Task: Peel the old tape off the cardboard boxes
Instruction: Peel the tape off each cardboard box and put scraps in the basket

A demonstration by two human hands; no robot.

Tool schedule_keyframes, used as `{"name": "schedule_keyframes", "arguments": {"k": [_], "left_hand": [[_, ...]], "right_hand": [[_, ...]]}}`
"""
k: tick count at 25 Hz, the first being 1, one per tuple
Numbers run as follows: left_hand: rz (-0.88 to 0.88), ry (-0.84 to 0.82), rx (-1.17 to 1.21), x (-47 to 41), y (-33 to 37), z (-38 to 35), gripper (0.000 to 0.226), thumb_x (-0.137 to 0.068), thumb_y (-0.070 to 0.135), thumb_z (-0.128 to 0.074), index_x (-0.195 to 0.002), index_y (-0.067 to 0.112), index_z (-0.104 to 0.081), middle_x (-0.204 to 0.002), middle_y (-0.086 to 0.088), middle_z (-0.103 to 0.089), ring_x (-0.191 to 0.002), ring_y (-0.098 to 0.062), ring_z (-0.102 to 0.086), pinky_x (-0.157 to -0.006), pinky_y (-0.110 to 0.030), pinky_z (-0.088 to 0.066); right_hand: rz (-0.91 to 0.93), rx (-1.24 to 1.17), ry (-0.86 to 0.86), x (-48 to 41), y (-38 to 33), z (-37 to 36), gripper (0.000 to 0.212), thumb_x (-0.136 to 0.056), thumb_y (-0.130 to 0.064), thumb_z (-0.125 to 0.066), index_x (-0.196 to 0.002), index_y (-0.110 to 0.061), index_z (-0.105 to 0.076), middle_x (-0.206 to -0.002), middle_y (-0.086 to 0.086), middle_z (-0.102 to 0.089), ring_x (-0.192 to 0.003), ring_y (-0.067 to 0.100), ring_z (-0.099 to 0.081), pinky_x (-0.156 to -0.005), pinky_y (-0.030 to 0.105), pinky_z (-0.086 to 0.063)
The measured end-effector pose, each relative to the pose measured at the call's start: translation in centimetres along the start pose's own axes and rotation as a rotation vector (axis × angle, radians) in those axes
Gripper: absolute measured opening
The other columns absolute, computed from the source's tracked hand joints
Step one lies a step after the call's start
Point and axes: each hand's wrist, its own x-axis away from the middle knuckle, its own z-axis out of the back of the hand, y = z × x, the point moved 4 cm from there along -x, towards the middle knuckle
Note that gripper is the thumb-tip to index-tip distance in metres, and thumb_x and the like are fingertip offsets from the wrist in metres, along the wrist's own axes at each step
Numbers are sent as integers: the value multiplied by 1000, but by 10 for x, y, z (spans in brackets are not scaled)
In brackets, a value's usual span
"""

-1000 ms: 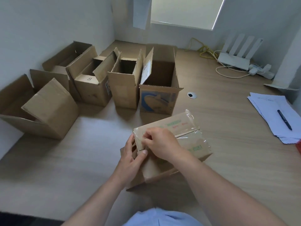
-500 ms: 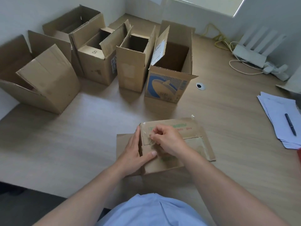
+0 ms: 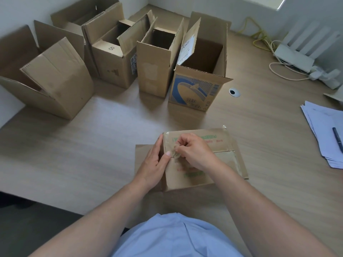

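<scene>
Bench [image 3: 92, 145]: box [image 3: 222, 142] at lower centre.
Right hand [image 3: 194, 154]: pinching tape [image 3: 176, 155] at box's left end; strip runs rightward.
Left hand [image 3: 154, 164]: straight fingers brace box's left side.

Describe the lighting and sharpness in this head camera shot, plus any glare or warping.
Head view: daylight from the upper right puts a sheen on the table and a glint on the tape at the far corner of the near box; the wide lens bows the left boxes outward; the right hand looks slightly soft.
</scene>
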Motion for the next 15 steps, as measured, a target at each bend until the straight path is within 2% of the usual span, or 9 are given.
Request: {"name": "schedule_keyframes", "arguments": {"k": [3, 6, 8, 11, 13, 14, 15], "left_hand": [[28, 17, -6, -2, -3, 0, 64, -99, 30, -48, -148, 44, -10, -155, 9, -29, -140, -7, -29, -115, -41, -28], [27, 11, -40, -4, -2, 0, 66, -99, 29, -45, -151, 40, -7, -156, 11, -26, -140, -8, -29, -115, -41, -29], [27, 9, -50, -3, -1, -1, 65, -100, 30, -44, -151, 39, -5, -156, 11, -26, -140, -8, -29, -115, -40, -28], [33, 3, -59, -3, -2, -1, 65, -100, 32, -44, -151, 39, -4, -155, 8, -29, -139, -9, -32, -114, -40, -30], [29, 0, -81, -3, -1, 0, 65, -100, 32, -43, -151, 39, -3, -155, 8, -28, -139, -10, -32, -114, -39, -30], [29, -3, -82, -3, -1, 0, 65, -100, 32, -43, -151, 39, -3, -155, 9, -27, -139, -10, -31, -114, -40, -30], [28, -6, -76, -2, 0, 0, 65, -100, 32, -42, -151, 38, -2, -155, 9, -27, -139, -10, -31, -114, -40, -30]], "right_hand": [[-25, -151, 5, 5, 3, 0, 16, -82, -10, -63, -69, -14, -55, -76, 2, -54, -74, 20, -51, -71, 34, -43], [-31, -310, 23, 18, 6, 2, 17, -84, -5, -62, -71, -14, -54, -76, 4, -55, -75, 18, -50, -73, 37, -45], [-34, -321, -24, 21, 4, 7, 11, -83, -2, -60, -84, -13, -58, -79, 1, -57, -75, 16, -53, -70, 36, -48], [-104, -374, -59, 24, 0, 11, 22, -81, -2, -54, -101, -10, -59, -87, 2, -60, -66, 9, -60, -65, 32, -53], [-167, -382, -2, 26, 1, 12, 33, -84, -10, -53, -117, -14, -53, -89, 1, -61, -61, 7, -63, -55, 28, -54], [-168, -312, 61, 27, 3, 15, 43, -85, -15, -55, -128, -21, -47, -86, -2, -59, -67, 11, -65, -55, 28, -54], [-148, -197, 130, 27, 6, 20, 51, -87, -21, -56, -135, -25, -41, -82, -5, -56, -76, 16, -64, -61, 31, -55]]}}
